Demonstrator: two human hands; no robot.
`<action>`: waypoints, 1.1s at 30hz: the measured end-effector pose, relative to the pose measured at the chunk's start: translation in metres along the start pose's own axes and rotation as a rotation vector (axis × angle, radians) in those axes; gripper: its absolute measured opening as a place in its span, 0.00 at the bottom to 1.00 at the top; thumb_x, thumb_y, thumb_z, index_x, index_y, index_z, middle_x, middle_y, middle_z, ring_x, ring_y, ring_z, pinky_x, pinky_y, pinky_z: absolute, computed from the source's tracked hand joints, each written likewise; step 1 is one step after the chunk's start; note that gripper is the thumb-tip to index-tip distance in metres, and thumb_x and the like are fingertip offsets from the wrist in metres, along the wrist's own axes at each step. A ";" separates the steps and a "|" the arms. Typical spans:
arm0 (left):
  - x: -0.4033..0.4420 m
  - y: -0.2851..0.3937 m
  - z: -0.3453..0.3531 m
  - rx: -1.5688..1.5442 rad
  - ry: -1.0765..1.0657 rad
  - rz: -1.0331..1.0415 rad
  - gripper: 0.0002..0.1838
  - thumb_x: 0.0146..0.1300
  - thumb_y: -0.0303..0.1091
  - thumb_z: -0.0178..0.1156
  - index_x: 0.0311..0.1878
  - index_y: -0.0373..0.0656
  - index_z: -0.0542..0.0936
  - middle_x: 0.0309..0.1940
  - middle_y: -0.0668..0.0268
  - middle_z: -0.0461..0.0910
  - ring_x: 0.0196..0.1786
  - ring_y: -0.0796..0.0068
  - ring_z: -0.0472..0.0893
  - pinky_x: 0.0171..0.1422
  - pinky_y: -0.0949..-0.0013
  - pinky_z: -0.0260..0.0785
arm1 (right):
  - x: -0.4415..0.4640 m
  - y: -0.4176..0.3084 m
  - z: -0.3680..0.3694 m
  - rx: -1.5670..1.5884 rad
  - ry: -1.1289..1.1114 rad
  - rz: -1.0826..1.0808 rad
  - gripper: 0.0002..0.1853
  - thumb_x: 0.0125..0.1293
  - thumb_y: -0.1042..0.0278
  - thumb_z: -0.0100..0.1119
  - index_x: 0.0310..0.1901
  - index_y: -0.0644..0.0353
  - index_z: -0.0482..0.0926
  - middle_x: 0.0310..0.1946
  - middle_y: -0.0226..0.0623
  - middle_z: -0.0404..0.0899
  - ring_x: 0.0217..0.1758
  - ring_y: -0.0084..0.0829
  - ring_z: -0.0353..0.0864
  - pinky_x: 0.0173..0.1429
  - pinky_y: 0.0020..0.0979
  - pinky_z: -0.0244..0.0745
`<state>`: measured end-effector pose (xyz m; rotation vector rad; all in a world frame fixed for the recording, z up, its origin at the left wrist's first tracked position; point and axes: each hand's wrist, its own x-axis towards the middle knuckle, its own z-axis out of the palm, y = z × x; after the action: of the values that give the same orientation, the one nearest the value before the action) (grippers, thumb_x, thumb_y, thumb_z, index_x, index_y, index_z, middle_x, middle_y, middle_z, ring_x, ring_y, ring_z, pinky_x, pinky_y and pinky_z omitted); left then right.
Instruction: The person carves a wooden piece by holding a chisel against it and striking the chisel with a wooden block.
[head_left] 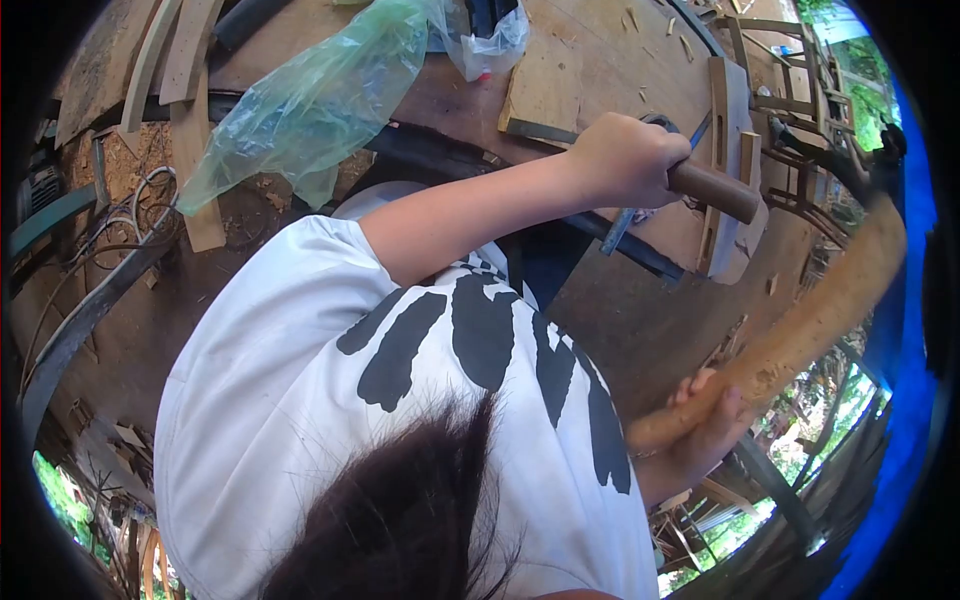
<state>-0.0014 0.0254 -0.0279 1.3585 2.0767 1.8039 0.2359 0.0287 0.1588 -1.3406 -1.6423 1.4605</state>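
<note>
My left hand (628, 160) is closed in a fist around a brown cylindrical tool handle (715, 190). The handle's free end points to the lower right, and whatever it is fixed to is hidden by the fist. Low on the right, my right hand (715, 410) grips a long, thick wooden club (800, 325) near its narrower end. The club slants up to the right, away from the handle, and its far end is slightly blurred. Close beyond my left hand lies a slotted wooden piece (718, 240) at the edge of the worktable (640, 60).
A pale green plastic bag (320, 100) hangs over the table edge. A thick board (545, 90) and wood shavings lie on the table. Wooden strips (188, 60) are at the upper left, a metal bar (620, 232) sits below my left hand, and wooden chair frames (790, 60) stand beyond.
</note>
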 end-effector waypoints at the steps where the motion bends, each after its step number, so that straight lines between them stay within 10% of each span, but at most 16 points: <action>1: 0.000 0.000 -0.001 -0.008 0.014 0.013 0.14 0.48 0.45 0.70 0.28 0.47 0.79 0.23 0.62 0.81 0.27 0.59 0.83 0.31 0.58 0.75 | -0.003 0.002 -0.001 -0.002 0.001 0.005 0.25 0.67 0.65 0.58 0.61 0.60 0.61 0.26 0.40 0.76 0.23 0.26 0.76 0.24 0.25 0.74; 33: 0.001 0.000 -0.011 -0.055 0.016 -0.001 0.15 0.42 0.41 0.73 0.32 0.49 0.80 0.25 0.64 0.81 0.30 0.59 0.83 0.33 0.60 0.74 | -0.006 0.094 -0.016 -0.093 -0.342 -0.098 0.32 0.67 0.66 0.54 0.68 0.58 0.50 0.33 0.49 0.75 0.31 0.35 0.78 0.38 0.36 0.80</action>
<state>-0.0085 0.0179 -0.0242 1.3330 2.0191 1.8633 0.2815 0.0204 0.0750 -1.0828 -1.9819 1.6397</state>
